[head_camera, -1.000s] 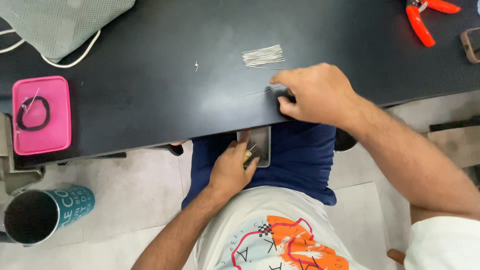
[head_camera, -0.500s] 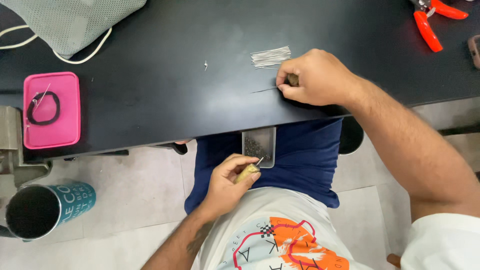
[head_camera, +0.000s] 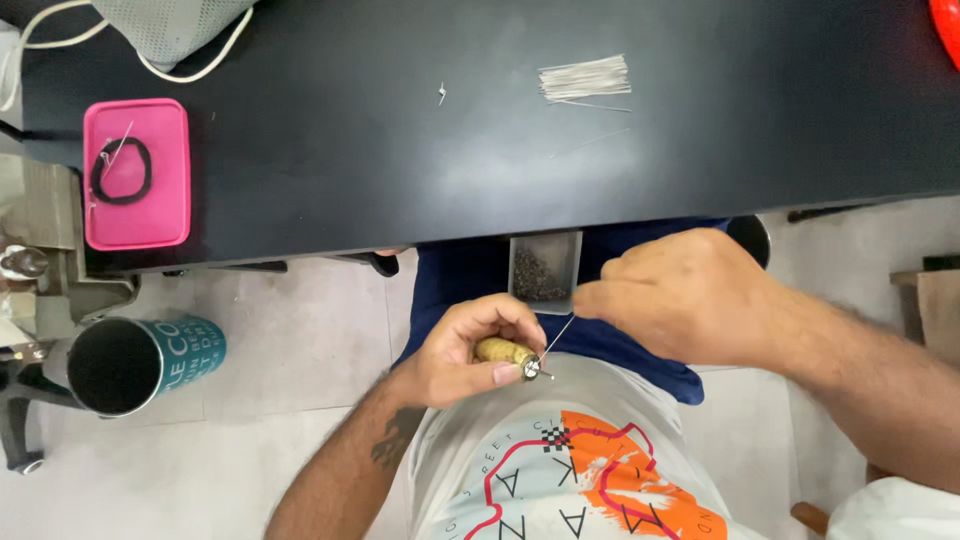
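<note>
- The left hand (head_camera: 470, 350) is closed around a short wooden-handled tool with a small metal tip (head_camera: 508, 355). It holds the tool below the front edge of the black bench (head_camera: 350, 170), over the person's lap.
- The tool's long axis runs roughly parallel to the bench's front edge, with the metal tip pointing right, towards the other hand.
- The right hand (head_camera: 685, 295) is closed in a pinch on one end of a thin straight metal wire (head_camera: 560, 335). The fingertips themselves are turned away, so exactly how they grip cannot be told.
- The wire slants down and left from the right hand, and its lower end meets the tool's metal tip. The two hands sit near each other, joined only by this wire.
- The right hand is the nearer to the wire's free length; the left is the nearer to the tip.
- A small open grey tray of dark bits (head_camera: 543, 270) sits just under the bench's front edge, right behind both hands.
- On the bench, towards the far edge, lies a bundle of thin pale wires (head_camera: 585, 78), well apart from the hands.
- Near the left edge of the bench rests a flat pink rectangular case (head_camera: 160, 210) with a black ring on it.
- A teal metal cup (head_camera: 140, 362) stands on the floor below the left corner.
</note>
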